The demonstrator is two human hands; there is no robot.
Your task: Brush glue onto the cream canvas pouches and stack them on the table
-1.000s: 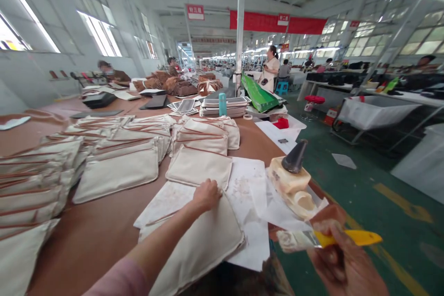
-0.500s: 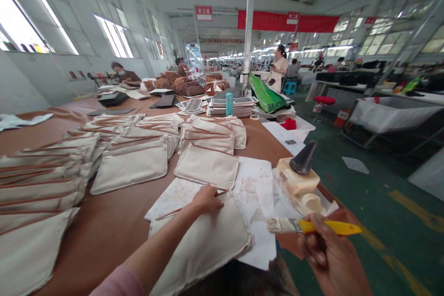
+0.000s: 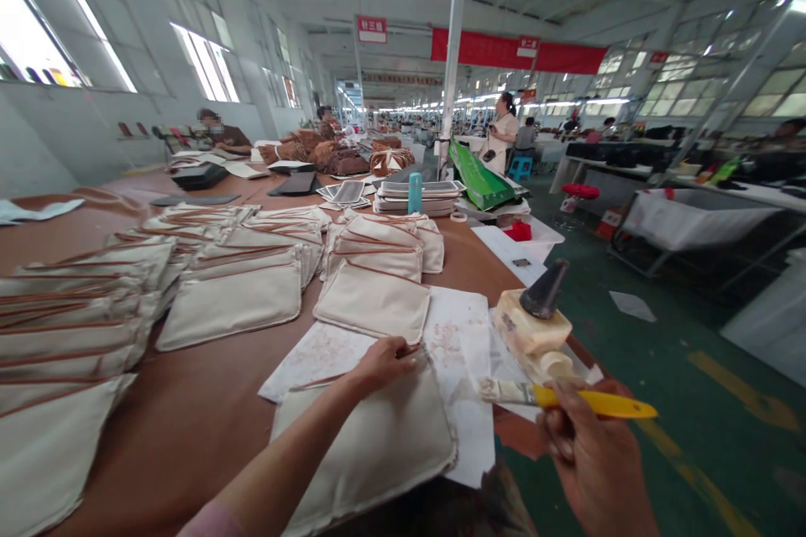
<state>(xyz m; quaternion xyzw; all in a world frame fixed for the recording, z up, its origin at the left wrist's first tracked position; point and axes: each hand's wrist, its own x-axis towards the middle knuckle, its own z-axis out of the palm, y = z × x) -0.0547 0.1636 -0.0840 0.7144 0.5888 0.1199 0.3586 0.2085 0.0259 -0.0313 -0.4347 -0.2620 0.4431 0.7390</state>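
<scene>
A cream fabric pouch [image 3: 371, 445] with brown edging lies at the near edge of the table, partly over white paper [image 3: 463, 428] with brown smears. At its top edge, my left hand [image 3: 391, 359] has its fingers closed on the corner. The fingertips are partly hidden. My right hand [image 3: 585, 436] grips a paintbrush [image 3: 610, 404] by its yellow handle, bristles pointing left beside the pouch. Just beyond the brush stands a yellowish plastic container [image 3: 525, 323] with a black cone on top. Another cream pouch [image 3: 371, 298] lies flat beyond my left hand.
Overlapping cream pouches [image 3: 232, 302] cover the left and middle of the brown tabletop [image 3: 189, 403]. Farther back are a teal bottle [image 3: 415, 193], stacked panels [image 3: 390, 203] and a green bag [image 3: 482, 176]. A metal post [image 3: 453, 50] rises behind. Other people work in the distance.
My left hand has slid a little to the right along the pouch's top edge. The brush stays in my right hand, nearly in the same place. The view has shifted slightly.
</scene>
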